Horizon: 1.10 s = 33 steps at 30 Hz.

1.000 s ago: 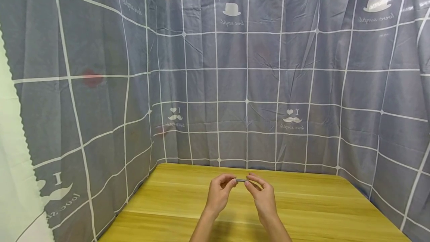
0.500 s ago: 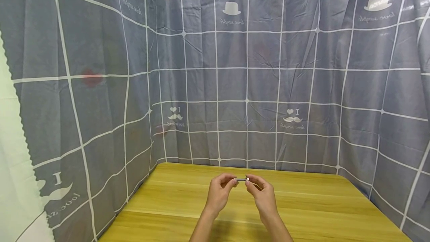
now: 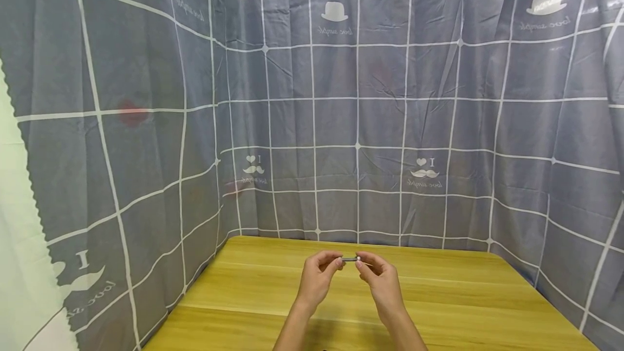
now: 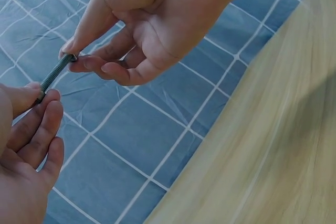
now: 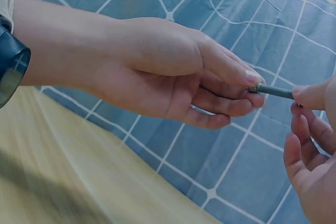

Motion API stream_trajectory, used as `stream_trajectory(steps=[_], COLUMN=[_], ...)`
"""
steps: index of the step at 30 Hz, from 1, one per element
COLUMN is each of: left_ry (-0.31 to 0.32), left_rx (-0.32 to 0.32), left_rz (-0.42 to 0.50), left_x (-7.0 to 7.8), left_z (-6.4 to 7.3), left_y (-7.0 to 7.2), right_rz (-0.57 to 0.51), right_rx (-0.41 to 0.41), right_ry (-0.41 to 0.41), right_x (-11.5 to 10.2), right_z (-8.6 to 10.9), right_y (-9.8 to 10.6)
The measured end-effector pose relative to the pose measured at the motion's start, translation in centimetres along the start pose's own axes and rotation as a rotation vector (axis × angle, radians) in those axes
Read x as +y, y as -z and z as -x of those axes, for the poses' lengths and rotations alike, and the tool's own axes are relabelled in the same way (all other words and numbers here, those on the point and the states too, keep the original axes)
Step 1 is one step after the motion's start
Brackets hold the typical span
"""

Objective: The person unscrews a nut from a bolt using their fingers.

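Note:
Over the table, both hands hold a grey metal bolt level between them. Its threaded shank shows plainly in the left wrist view. My left hand pinches one end, where a darker head is partly covered by thumb and finger. At the opposite end my right hand pinches what looks like a small nut between thumb and forefinger, mostly hidden by the fingertips. In the right wrist view the bolt spans the gap between the two sets of fingertips. The other fingers of both hands are loosely bent.
A yellow wood-grain table lies beneath the hands. Grey curtains with white grid lines hang behind it and along both sides. A pale cloth edge shows at far left. A dark wrist device sits on the left wrist.
My right thumb and forefinger have shifted slightly at the bolt's end, with the thumbnail now showing more. The left hand keeps its pinch, and both hands stay in nearly the same place.

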<state>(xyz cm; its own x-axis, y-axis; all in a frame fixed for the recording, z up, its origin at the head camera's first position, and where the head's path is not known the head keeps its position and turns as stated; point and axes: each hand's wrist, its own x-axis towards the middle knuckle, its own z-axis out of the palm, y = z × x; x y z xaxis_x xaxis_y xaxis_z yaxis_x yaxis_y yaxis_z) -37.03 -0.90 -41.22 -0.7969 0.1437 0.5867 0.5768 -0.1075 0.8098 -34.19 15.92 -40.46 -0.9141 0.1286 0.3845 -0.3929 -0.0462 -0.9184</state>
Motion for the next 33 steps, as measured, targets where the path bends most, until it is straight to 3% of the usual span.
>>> stream_trajectory(steps=[5, 8, 12, 19, 23, 26, 33], left_ry=[0.033, 0.052, 0.056, 0.064, 0.056, 0.046, 0.063], left_rx=[0.019, 0.031, 0.035, 0.079, 0.098, 0.098, 0.145], left_rz=[0.037, 0.052, 0.032, -0.039, -0.088, -0.132, -0.24], left_x=[0.0, 0.0, 0.0, -0.5, -1.1, -1.8, -3.5], left_z=[0.0, 0.0, 0.0, -0.2, -0.2, -0.2, 0.1], left_y=[0.4, 0.5, 0.7, 1.2, 1.7, 2.3, 4.0], right_rz=[-0.024, 0.02, 0.162, 0.459, 0.573, 0.648, 0.727], right_rx=[-0.016, -0.015, -0.005, 0.072, 0.13, 0.157, 0.163], right_ry=[0.011, 0.041, 0.113, 0.307, 0.355, 0.334, 0.178], right_x=[-0.2, -0.1, 0.2, 1.1, 1.8, 2.4, 3.5], right_z=[0.0, -0.1, -0.2, -0.6, -0.9, -1.2, -1.5], right_y=[0.1, 0.3, 0.7, 1.6, 2.6, 3.7, 6.2])
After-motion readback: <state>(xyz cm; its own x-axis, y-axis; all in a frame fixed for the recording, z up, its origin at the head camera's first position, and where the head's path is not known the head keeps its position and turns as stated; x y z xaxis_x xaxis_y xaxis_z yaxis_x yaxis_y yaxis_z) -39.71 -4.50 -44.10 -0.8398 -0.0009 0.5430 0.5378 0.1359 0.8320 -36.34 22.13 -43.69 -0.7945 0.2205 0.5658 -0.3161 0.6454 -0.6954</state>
